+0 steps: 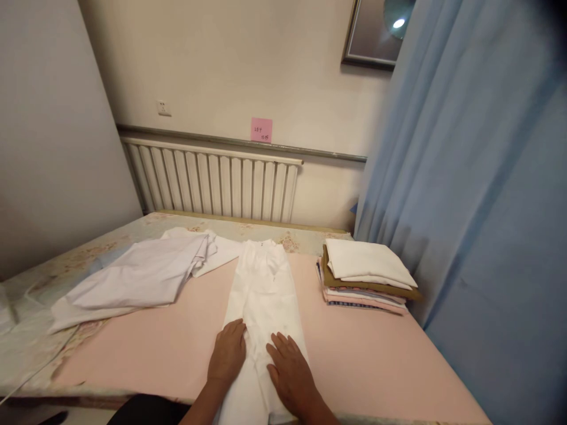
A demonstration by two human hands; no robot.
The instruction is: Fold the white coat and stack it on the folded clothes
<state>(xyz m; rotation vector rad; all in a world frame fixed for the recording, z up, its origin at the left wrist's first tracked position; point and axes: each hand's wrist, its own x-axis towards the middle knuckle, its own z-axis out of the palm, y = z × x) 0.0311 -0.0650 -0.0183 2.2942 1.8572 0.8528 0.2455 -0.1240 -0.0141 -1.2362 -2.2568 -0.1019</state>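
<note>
- Your left hand [228, 352] lies open and flat, palm down on the near left edge of the white trousers [262, 283], gripping nothing.
- Your right hand [290, 370] is equally flat and empty, pressing the cloth just beside it.
- The trousers run straight away from both hands, waistband farthest, folded narrow, plain white.
- Well apart to the left lies a loose white garment [142, 271]; to the right, a stack of folded clothes [367, 274].
</note>
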